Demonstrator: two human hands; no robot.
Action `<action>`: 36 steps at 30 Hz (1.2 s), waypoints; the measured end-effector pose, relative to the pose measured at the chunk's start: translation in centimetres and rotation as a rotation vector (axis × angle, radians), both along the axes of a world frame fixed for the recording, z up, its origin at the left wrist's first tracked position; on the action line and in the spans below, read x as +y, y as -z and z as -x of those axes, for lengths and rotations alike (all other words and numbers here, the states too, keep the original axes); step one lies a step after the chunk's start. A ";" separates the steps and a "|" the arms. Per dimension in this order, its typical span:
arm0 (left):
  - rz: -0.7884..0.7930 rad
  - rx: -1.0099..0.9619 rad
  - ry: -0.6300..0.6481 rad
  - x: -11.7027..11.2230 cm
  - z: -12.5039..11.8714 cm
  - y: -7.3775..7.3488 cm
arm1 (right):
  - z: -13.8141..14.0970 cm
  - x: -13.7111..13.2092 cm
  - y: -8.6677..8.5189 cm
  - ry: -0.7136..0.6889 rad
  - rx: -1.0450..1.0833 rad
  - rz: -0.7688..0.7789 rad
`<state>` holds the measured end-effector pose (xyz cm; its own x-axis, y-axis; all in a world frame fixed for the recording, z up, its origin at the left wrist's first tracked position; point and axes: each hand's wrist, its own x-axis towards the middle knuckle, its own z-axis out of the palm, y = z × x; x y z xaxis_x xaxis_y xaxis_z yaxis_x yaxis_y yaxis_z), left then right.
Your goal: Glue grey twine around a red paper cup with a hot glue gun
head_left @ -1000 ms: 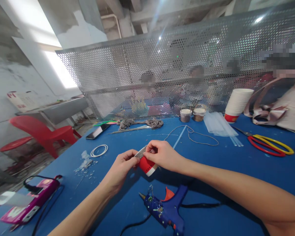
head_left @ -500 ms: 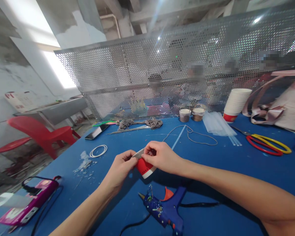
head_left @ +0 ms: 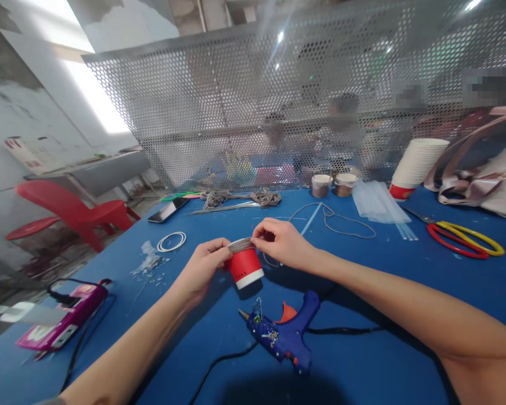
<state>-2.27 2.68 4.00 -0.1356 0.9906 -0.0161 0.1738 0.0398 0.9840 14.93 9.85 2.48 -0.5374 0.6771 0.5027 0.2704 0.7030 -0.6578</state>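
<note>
A red paper cup with a white base band is tilted above the table, several turns of grey cord lying around its rim. My left hand grips the cup's left side near the rim, thumb in front. At the rim's right edge, the fingertips of my right hand pinch the cord, and a loose stretch of it curves below that hand. Just below the cup lies a blue hot glue gun with an orange trigger, its nozzle pointing left; neither hand touches it.
Left: a purple power strip, white rings, glue scraps and a phone. Grey cord bundles, small tubs, glue sticks, stacked cups and red-yellow scissors stand or lie farther back, before a perforated metal screen.
The cup has turned more upright, showing more of its red side. My right hand has drawn from over the cup to its right rim edge. The view has shifted slightly.
</note>
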 end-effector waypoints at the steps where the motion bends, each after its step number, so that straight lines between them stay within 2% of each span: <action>1: 0.020 -0.024 0.003 0.1 0.1 0.1 | -0.1 0.2 0.0 0.011 0.002 -0.002; 5: 0.090 -0.063 0.025 0.4 0.2 0.4 | -0.1 0.2 0.0 0.015 0.023 -0.020; 14: 0.139 -0.034 0.115 0.2 0.1 0.4 | 0.2 -1.3 -0.2 -0.114 -0.014 -0.136; 21: 0.123 0.013 0.189 0.0 0.1 0.4 | 0.3 -1.5 -0.1 -0.069 -0.104 -0.223; 36: 0.137 0.004 0.213 -0.1 0.1 0.4 | 0.3 -1.4 -0.2 -0.071 -0.127 -0.191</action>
<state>-2.37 2.59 3.64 0.0759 0.9854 -0.1521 0.1965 0.1348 0.9712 14.68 8.45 2.67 -0.6472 0.5343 0.5438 0.2878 0.8318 -0.4746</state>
